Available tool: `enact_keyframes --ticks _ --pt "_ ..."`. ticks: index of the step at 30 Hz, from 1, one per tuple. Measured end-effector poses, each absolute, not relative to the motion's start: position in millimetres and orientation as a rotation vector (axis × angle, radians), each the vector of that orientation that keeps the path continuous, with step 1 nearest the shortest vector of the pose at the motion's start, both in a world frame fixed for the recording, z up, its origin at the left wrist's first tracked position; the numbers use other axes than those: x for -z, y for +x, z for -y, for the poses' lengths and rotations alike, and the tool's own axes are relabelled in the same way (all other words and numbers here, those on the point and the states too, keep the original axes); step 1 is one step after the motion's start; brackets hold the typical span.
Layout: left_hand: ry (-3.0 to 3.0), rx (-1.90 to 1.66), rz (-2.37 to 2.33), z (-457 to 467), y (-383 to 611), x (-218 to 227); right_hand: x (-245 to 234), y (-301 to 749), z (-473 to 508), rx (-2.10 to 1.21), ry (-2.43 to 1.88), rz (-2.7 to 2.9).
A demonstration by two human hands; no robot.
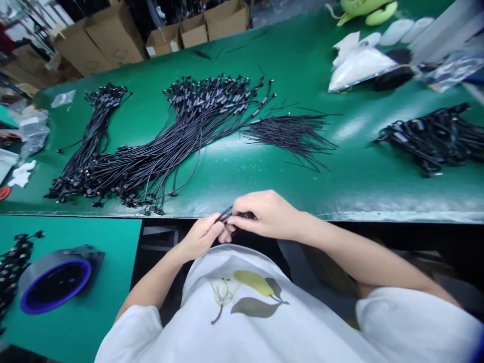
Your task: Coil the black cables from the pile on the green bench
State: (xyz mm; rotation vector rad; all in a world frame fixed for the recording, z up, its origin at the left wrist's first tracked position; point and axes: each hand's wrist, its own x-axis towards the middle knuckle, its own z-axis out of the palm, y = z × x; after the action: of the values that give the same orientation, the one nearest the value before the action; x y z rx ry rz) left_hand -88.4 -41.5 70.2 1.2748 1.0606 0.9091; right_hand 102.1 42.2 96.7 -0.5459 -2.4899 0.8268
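Both hands meet in front of my body, by the near edge of the green table. My left hand (204, 236) is closed on a black cable (225, 215), thumb and fingers pinching it. My right hand (266, 214) grips the same cable from the other side, fingers curled; a dark end of it shows under the fingers. The part inside the hands is hidden. Beyond them lies a large fanned bundle of black cables (170, 151) with connectors at both ends. To its right is a loose heap of thin black strips (291, 132).
A narrower cable bundle (96, 123) lies at the left, and gathered black cables (434, 136) at the right. White plastic bags (359, 68) sit at the back right. Cardboard boxes (113, 38) stand beyond the table (227, 176). A blue-rimmed round object (85, 282) rests on the lower left surface.
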Motion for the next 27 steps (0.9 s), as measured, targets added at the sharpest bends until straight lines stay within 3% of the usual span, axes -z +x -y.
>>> enact_keyframes --ticks 4,9,16,27 --pt "0.875 -1.238 -0.934 34.4 -76.1 -66.2 -59.4 90.2 -42.6 -1.018 -0.869 1.973" --pt "0.599 -1.141 -0.968 29.8 -58.1 -54.8 -29.3 70.8 -27.2 -1.377 -1.103 1.479" --pt "0.480 -1.352 -1.034 33.5 -47.6 -43.1 -32.4 58.7 -25.7 -1.959 -0.806 0.785" --pt "1.203 -0.929 -1.202 34.0 -67.6 -39.3 -43.3 51.6 -3.1 -1.780 -0.788 0.917"
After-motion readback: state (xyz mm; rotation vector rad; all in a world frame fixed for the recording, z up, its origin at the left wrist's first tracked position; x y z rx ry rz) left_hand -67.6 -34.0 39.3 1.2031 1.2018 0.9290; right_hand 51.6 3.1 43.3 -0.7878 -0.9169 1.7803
